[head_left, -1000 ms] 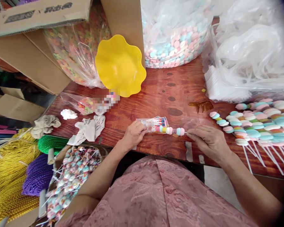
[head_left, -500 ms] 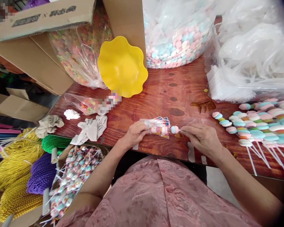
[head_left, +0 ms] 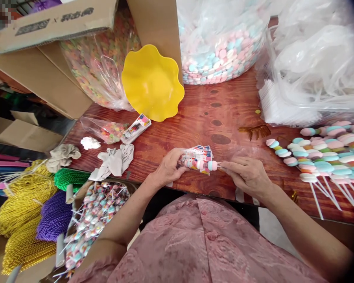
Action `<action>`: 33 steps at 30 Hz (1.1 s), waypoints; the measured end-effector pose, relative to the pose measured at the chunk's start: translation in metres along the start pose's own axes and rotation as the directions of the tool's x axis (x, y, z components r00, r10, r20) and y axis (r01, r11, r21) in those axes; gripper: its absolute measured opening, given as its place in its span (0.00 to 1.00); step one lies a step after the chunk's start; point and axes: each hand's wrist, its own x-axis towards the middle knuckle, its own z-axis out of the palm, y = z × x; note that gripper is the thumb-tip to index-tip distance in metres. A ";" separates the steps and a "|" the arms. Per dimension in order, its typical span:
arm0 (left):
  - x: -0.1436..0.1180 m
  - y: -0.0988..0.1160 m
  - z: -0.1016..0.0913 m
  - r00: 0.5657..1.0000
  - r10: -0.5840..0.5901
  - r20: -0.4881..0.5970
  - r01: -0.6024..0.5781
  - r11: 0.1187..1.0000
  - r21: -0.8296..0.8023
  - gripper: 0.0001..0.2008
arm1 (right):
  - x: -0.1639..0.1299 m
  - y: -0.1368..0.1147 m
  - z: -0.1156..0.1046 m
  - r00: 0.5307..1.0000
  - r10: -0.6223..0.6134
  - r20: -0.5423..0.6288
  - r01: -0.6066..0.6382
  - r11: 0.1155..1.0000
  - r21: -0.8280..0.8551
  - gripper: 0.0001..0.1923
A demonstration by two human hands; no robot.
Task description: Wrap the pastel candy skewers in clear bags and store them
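Left of a pink and blue marshmallow skewer (head_left: pixel 211 165), my left hand (head_left: pixel 168 166) is closed, thumb against fingers, on the end of a clear printed bag (head_left: pixel 191 162). Part of the skewer is inside this bag, while its right-hand marshmallows stick out of the mouth. My right hand (head_left: pixel 249 175) pinches the skewer's white stick at the right end. Under and behind the bag, several more printed bags (head_left: pixel 205 151) lie fanned on the wooden table (head_left: pixel 206 118).
More marshmallow skewers (head_left: pixel 327 157) lie at right, below a clear bin (head_left: pixel 312 104) with white sticks. Gold twist ties (head_left: pixel 253 131) lie nearer. A yellow bowl (head_left: pixel 153 82), marshmallow bag (head_left: pixel 224 59) and cardboard box (head_left: pixel 47 29) stand behind. Wrapped skewers (head_left: pixel 91 220) fill a box lower left.
My right hand has moved left with the stick, and the marshmallows sit farther into the bag. My left hand still grips the bag.
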 end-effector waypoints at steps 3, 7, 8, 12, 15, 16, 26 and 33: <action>0.008 0.006 -0.001 0.997 0.049 0.059 -0.057 0.986 0.154 0.23 | 0.001 -0.002 0.004 1.000 0.024 0.010 -0.024 0.998 0.059 0.12; 0.017 0.011 -0.004 0.975 0.095 0.201 -0.146 0.954 0.260 0.09 | 0.002 -0.004 0.006 1.000 0.000 -0.026 0.002 0.998 0.064 0.11; 0.017 0.012 -0.005 0.971 0.092 0.221 -0.149 0.955 0.257 0.08 | 0.002 -0.005 0.005 0.999 -0.023 -0.049 0.024 1.000 0.020 0.11; 0.014 0.017 -0.006 0.971 0.037 0.236 -0.092 0.970 0.223 0.05 | 0.004 -0.011 0.000 0.987 -0.127 -0.093 0.103 0.968 -0.227 0.12; 0.014 0.024 -0.004 0.967 -0.003 0.255 -0.058 0.971 0.231 0.04 | 0.005 -0.021 -0.003 0.980 -0.170 -0.107 0.131 0.945 -0.301 0.13; 0.014 0.027 -0.003 0.964 -0.014 0.267 -0.052 0.970 0.236 0.05 | 0.006 -0.024 -0.003 0.977 -0.179 -0.114 0.137 0.942 -0.307 0.14; 0.016 0.052 0.000 0.901 -0.101 0.422 0.108 0.994 0.008 0.14 | 0.008 -0.005 -0.017 0.970 -0.230 -0.079 0.202 0.943 -0.265 0.14; 0.020 0.065 -0.002 0.890 -0.140 0.433 0.267 0.931 -0.248 0.17 | 0.005 -0.012 -0.026 0.952 -0.293 -0.095 0.264 0.935 -0.237 0.11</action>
